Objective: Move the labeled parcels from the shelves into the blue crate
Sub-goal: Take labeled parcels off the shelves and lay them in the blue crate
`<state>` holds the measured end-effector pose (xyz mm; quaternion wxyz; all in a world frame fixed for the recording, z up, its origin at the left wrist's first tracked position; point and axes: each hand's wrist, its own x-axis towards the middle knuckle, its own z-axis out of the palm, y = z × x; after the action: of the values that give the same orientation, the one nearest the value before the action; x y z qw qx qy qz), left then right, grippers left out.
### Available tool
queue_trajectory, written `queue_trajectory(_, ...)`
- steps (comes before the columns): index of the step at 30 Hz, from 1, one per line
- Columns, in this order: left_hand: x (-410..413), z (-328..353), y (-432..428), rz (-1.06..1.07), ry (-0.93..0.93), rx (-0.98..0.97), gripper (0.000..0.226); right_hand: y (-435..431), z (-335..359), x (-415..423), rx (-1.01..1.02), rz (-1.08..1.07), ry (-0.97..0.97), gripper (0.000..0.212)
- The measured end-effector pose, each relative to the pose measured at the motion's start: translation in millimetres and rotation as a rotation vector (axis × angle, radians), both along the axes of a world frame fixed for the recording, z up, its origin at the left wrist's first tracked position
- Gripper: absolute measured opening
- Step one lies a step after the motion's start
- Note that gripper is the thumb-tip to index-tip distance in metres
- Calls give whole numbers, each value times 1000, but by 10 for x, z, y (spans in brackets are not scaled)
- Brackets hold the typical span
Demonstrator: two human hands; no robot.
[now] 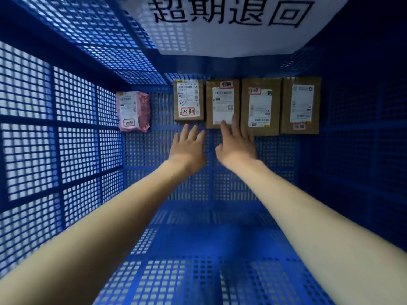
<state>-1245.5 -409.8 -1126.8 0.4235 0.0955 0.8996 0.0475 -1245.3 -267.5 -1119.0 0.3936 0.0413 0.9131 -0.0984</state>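
I look down into the blue mesh crate [66,150]. Along its far side lie several labelled parcels: a pink bag [134,111], then brown boxes in a row, the first [188,100], the second [222,103], the third [261,108] and the fourth [300,105]. My left hand [187,148] is flat and open just below the first box, not touching it. The fingertips of my right hand [236,142] rest on the lower edge of the second box, fingers spread, gripping nothing.
A white paper sign [231,25] with large black characters hangs on the crate's far wall. Mesh walls close in on the left and right. The crate floor [198,249] near me is bare mesh.
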Motion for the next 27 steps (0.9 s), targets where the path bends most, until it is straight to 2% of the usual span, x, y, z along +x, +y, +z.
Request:
queue_trajectory(4, 65, 899, 120, 3, 66, 47, 81, 109, 902, -23, -11, 35, 121, 73)
queue_trajectory(11, 203, 2908, 512, 190, 272, 250, 82, 402, 2902, 165, -69, -83, 263, 73)
queue_trajectory(19, 453, 5303, 1064, -161, 635, 341, 82, 985, 5338, 816, -100, -282, 546, 76)
queue_trajectory(22, 607, 6078, 1346, -331, 730, 399, 84, 1241, 6079, 1216, -53, -378, 621, 77)
queue_trajectory(27, 953, 7185, 1747, -494, 869, 533, 85, 1575, 7140, 1974, 74, -593, 774, 79)
